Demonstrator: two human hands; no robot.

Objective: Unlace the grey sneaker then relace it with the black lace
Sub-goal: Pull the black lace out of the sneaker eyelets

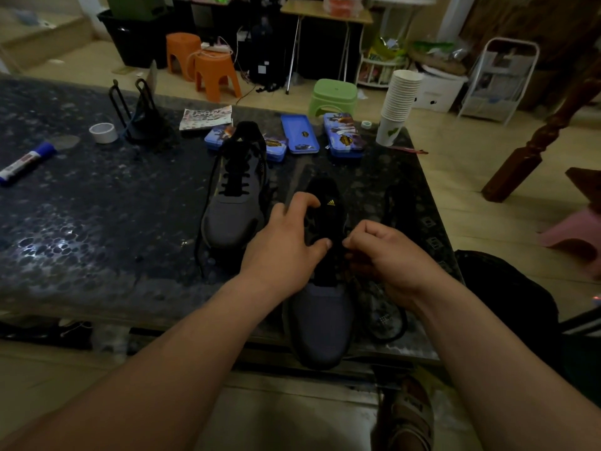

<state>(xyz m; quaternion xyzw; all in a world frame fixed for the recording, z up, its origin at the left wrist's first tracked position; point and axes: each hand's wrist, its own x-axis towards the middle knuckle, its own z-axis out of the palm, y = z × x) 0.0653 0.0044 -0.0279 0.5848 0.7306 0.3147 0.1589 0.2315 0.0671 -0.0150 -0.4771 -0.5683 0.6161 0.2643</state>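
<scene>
A grey sneaker with a black tongue lies at the near edge of the dark table, its toe toward me and over the edge. My left hand grips the sneaker's left side at the eyelets, thumb across the tongue. My right hand pinches the black lace at the right eyelets, fingers curled. A loop of black lace lies on the table right of the shoe. A second grey sneaker, laced in black, stands to the left and farther back.
Blue tins lie behind the shoes, with a stack of paper cups at the far right corner. A tape roll, a black stand and a glue stick sit at left. Stools stand on the floor beyond.
</scene>
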